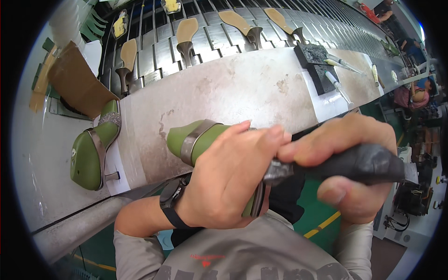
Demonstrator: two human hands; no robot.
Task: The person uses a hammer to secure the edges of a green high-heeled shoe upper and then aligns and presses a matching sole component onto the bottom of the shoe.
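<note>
My left hand (228,175) is wrapped round a green shoe last (179,140) with a metallic strap (192,141) across it. The last lies tilted over the table's near edge, its toe pointing left. My right hand (350,140) grips a black, tape-wrapped hand tool (357,164), fingers above and thumb below. The tool's grey metal end meets the last beside my left fingers; its exact kind is unclear, and my hand hides the contact. On the left, another green shoe last (87,158) carries a metallic strap and a glittery band.
Heeled soles (187,32) stand along a slatted metal conveyor (210,43) behind the worktable (233,88). A black block (322,70) with brushes (339,86) sits at the table's right. Brown cardboard (77,79) leans at the left. Other people (413,95) are at the far right.
</note>
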